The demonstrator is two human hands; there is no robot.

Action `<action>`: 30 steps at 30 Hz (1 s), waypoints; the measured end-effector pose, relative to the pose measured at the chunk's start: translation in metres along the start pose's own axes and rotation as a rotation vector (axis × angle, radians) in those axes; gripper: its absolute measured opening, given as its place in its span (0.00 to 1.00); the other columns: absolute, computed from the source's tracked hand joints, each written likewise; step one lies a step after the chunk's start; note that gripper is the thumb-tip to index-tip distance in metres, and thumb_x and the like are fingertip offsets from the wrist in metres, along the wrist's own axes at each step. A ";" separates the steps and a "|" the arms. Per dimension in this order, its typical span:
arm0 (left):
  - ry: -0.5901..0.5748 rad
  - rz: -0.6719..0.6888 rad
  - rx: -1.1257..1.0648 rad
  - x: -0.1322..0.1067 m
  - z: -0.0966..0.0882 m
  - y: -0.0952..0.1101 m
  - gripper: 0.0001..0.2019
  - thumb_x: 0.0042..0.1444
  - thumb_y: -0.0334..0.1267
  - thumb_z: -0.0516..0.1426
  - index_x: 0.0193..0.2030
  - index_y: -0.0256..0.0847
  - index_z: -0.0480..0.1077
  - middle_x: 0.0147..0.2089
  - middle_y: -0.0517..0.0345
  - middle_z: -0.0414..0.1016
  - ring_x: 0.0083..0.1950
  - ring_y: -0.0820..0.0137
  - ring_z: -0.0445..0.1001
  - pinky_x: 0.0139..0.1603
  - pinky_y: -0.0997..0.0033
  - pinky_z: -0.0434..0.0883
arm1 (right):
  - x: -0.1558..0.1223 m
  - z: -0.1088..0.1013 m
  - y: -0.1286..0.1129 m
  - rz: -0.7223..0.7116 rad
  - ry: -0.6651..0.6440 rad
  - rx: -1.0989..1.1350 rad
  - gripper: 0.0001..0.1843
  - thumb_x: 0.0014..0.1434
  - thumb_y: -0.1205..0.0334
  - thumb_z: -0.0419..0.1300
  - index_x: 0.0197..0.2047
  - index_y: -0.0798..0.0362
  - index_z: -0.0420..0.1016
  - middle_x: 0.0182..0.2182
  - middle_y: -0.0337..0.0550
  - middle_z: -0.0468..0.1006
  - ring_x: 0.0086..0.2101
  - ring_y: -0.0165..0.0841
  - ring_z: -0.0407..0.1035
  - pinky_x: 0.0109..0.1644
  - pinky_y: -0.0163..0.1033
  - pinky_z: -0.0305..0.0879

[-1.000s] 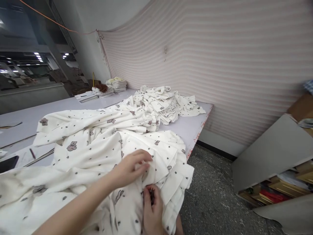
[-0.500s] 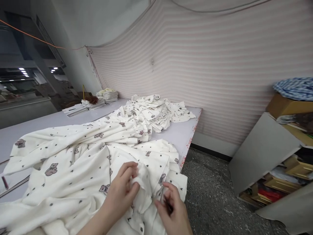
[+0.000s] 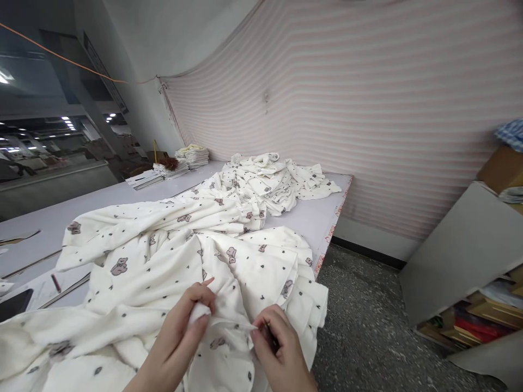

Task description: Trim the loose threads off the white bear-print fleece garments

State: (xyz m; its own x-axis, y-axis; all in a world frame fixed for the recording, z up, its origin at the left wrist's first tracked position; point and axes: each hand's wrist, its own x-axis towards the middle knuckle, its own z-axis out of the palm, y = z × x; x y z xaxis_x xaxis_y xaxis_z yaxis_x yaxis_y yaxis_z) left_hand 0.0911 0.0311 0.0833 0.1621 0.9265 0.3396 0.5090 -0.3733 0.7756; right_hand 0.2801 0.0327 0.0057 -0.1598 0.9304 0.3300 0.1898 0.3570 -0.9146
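Observation:
White soft fabric (image 3: 143,283) printed with grey-brown bears and small dark marks lies in loose folds across the near part of the table. My left hand (image 3: 183,329) is closed, with a bunched bit of this fabric between thumb and fingers. Just right of it, my right hand (image 3: 280,348) pinches the fabric's edge between thumb and forefinger. A small dark object (image 3: 269,336) sits inside the curled right fingers; its kind is mostly hidden. Between the two hands the cloth is drawn up and stretched.
A heaped pile of the same fabric (image 3: 265,179) lies farther back on the table (image 3: 302,215). Paper stacks (image 3: 192,157) stand at the far left. A pen (image 3: 56,283) and a dark flat device (image 3: 16,305) lie near left. A grey cabinet (image 3: 457,261) stands right, across the floor.
My hands have moved apart, the left one leftward, pulling the fabric edge taut between them. The right hand now pinches the edge. The view has turned slightly left.

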 end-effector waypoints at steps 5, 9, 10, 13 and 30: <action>-0.259 0.106 0.370 -0.001 0.003 0.006 0.13 0.59 0.38 0.56 0.50 0.51 0.67 0.35 0.60 0.70 0.36 0.67 0.72 0.37 0.71 0.69 | 0.012 -0.001 -0.019 -0.143 0.009 0.024 0.07 0.58 0.69 0.52 0.37 0.49 0.69 0.35 0.39 0.65 0.26 0.27 0.64 0.25 0.30 0.58; -0.084 0.087 0.281 -0.001 0.010 0.002 0.06 0.62 0.33 0.49 0.38 0.44 0.66 0.42 0.54 0.67 0.37 0.69 0.70 0.37 0.71 0.69 | 0.012 0.011 -0.019 -0.114 0.143 -0.102 0.10 0.56 0.65 0.58 0.43 0.49 0.68 0.33 0.39 0.66 0.31 0.33 0.68 0.32 0.34 0.63; -0.020 0.095 0.255 -0.003 0.011 0.000 0.05 0.61 0.32 0.49 0.37 0.44 0.65 0.45 0.52 0.66 0.41 0.67 0.70 0.41 0.69 0.70 | 0.011 0.013 -0.017 -0.086 0.148 -0.113 0.10 0.56 0.65 0.58 0.42 0.49 0.68 0.33 0.39 0.66 0.31 0.33 0.68 0.33 0.34 0.63; 0.051 0.168 0.174 -0.012 0.012 -0.009 0.07 0.59 0.27 0.48 0.37 0.45 0.62 0.47 0.52 0.66 0.46 0.65 0.69 0.45 0.68 0.69 | 0.006 0.015 -0.010 -0.068 0.110 -0.099 0.04 0.56 0.68 0.54 0.34 0.50 0.68 0.30 0.37 0.65 0.27 0.30 0.67 0.30 0.32 0.63; 0.020 0.296 0.101 -0.027 0.022 -0.014 0.12 0.53 0.21 0.46 0.35 0.44 0.58 0.35 0.57 0.63 0.35 0.68 0.65 0.34 0.71 0.65 | 0.004 -0.027 -0.053 -0.077 -0.292 -0.332 0.08 0.59 0.60 0.59 0.39 0.47 0.80 0.25 0.39 0.75 0.25 0.33 0.72 0.23 0.30 0.60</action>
State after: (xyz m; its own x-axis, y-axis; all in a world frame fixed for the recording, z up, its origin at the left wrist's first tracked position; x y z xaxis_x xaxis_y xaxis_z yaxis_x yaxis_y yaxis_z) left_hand 0.0981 0.0122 0.0514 0.2998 0.7766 0.5541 0.5233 -0.6195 0.5851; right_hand 0.2960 0.0201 0.0617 -0.4434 0.8544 0.2709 0.4594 0.4761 -0.7499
